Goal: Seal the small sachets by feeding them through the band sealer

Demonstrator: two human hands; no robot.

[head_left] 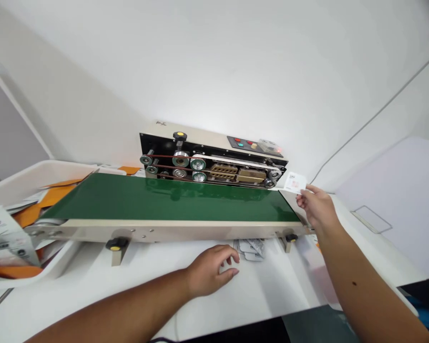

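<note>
My right hand point(318, 206) pinches a small white printed packet point(293, 183) by its lower right corner. The packet is at the right end of a band sealing machine point(214, 157), beside its rollers. Low over the white table, my left hand point(212, 270) is open, fingers curved with a gap between thumb and forefinger and nothing in them. Just right of its fingertips lies a small pile of printed packets point(250, 250), partly hidden beneath the conveyor's front edge. Between the hands and the machine runs the green conveyor belt point(171, 197).
At the left end of the belt stands a white bin point(62, 267) with orange and white packets point(10, 238). Black knobs point(117, 244) stick out along the conveyor's front. Buttons point(240, 143) sit on top of the machine. Behind it rises a white wall point(218, 62).
</note>
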